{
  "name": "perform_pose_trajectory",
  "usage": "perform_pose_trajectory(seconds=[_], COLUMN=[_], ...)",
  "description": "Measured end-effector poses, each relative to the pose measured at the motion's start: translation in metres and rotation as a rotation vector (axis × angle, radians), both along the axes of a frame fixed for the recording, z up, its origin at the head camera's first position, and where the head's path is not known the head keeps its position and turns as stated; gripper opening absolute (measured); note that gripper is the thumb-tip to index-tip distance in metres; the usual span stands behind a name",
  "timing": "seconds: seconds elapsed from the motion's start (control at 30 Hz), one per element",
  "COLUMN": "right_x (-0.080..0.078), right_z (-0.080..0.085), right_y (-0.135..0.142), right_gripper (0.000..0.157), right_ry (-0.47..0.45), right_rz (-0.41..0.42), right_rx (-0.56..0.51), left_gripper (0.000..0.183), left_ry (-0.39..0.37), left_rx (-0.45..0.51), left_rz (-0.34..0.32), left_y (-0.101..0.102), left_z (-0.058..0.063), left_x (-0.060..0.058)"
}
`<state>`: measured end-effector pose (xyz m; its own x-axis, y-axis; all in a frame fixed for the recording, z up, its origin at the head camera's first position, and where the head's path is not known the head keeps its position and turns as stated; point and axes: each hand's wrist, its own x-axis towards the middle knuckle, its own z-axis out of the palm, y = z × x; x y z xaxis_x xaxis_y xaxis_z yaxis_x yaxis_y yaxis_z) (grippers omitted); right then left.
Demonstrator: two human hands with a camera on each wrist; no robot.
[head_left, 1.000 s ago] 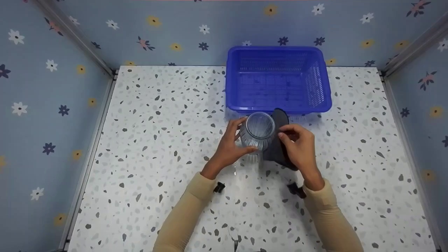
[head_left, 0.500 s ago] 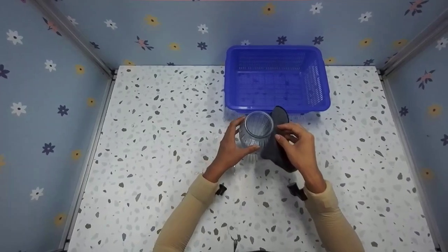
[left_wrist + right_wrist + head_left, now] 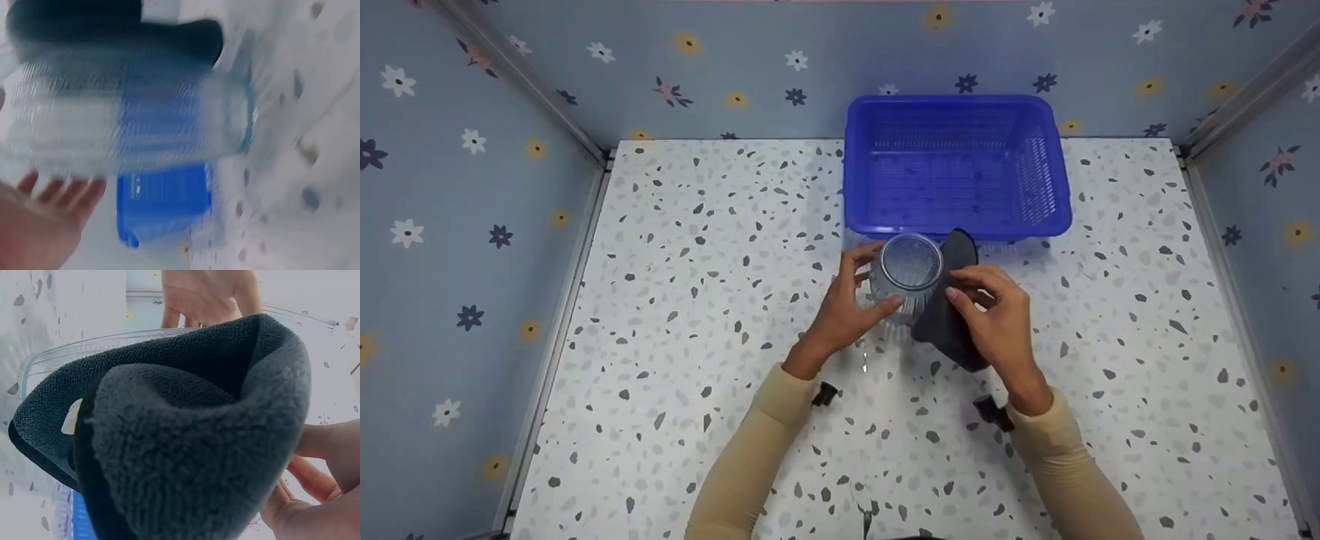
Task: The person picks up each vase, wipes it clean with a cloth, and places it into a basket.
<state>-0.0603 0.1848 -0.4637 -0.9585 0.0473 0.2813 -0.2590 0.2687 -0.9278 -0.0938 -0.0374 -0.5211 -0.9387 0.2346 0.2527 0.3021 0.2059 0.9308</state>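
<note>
A clear ribbed glass jar (image 3: 911,262), its round end facing up in the head view, is gripped by my left hand (image 3: 847,307), thumb on the near side and fingers round the left. Whether its lower end touches the table cannot be seen. My right hand (image 3: 1001,319) pinches a dark grey terry cloth (image 3: 949,322) between thumb and fingertips, along the jar's right side. In the right wrist view the folded cloth (image 3: 185,450) has a black edge and a small white tag, and covers much of the glass. Motion blurs the jar (image 3: 112,124) in the left wrist view.
A blue plastic basket (image 3: 856,165) with perforated sides stands just behind the jar, against the flowered back wall (image 3: 630,82). Speckled white tabletop (image 3: 682,277) stretches to both sides. Small black pieces (image 3: 825,394) sit at both wrists.
The jar and my left hand have shifted slightly back and to the left. The cloth has moved a little left with my right hand, and both holds remain the same.
</note>
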Motion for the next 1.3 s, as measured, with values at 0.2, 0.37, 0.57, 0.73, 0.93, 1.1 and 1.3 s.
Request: perform_pose_trajectory(seconds=[0.2,0.37,0.57,0.73,0.93,1.1,1.3], right_x=[-0.001,-0.005,-0.011,-0.013,-0.015,-0.017,-0.018], right_z=[0.003,0.008,0.012,0.011,0.000,-0.010,-0.025], right_y=[0.000,-0.002,-0.002,-0.001,0.005,0.008,0.009], right_gripper=[0.019,0.019,0.014,0.013,0.012,0.012,0.011], right_ry=[0.002,-0.006,0.008,0.004,-0.029,-0.063,-0.125], right_rz=[-0.030,-0.046,-0.046,-0.041,-0.046,-0.044,-0.045], right_rx=[0.032,0.143,0.265,0.289,0.239,0.195,0.192], left_gripper=[0.086,0.084,0.084,0.084,0.085,0.084,0.085], left_ry=[-0.044,-0.042,-0.049,-0.043,-0.040,-0.047,-0.060], left_rx=[-0.036,-0.019,-0.025,-0.024,-0.023,-0.019,-0.011], left_rz=[-0.072,-0.023,-0.001,0.001,-0.002,0.004,0.002], left_y=[-0.009,-0.005,-0.005,-0.005,-0.003,-0.002,-0.001], left_z=[0.006,0.007,0.007,0.007,0.007,0.006,0.005], left_x=[-0.008,-0.004,-0.004,-0.005,-0.005,-0.005,-0.005])
